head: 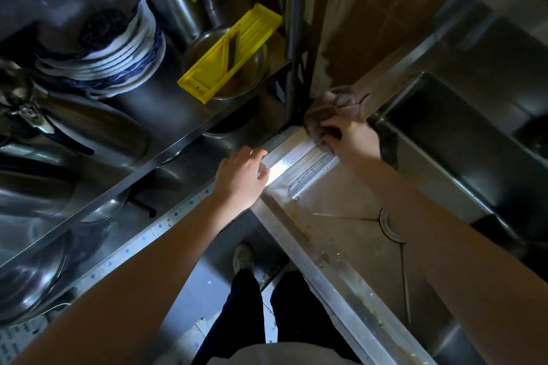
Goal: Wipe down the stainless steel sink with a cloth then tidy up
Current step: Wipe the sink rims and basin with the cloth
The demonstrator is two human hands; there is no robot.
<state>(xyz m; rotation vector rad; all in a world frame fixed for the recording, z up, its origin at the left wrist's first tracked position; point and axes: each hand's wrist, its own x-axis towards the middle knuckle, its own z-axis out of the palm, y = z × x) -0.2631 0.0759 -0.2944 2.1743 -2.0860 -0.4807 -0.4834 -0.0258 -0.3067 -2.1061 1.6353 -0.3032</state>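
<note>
Step in hand: we judge the wipe-down is under way, at the rim, not yet in the basin.

Right hand point(347, 133): fingers curled over a bunched brownish cloth point(341, 104), pressing it onto the far corner of the sink point(299, 154), at about 11 o'clock from the drain point(390, 227). Part of the cloth spills past the knuckles toward the wall.

Left hand point(241, 178): holds nothing; fingers loosely spread and resting on the sink's left rim, at about 10 o'clock from the drain. We read it as a brace.

Yellowish scraps point(326, 258) dot the near rim at about 8 o'clock from the drain; the basin floor looks dull.

Next move, our judgement: draw the cloth along the rim toward the scraps with steady downward pressure, then work down the walls toward the drain. The left hand would have to lift clear of the cloth's path.

At 12 o'clock from the left hand, on the shelf point(166, 107), lie a yellow slicer point(231, 53) and stacked plates point(118, 53); tidying comes later.
</note>
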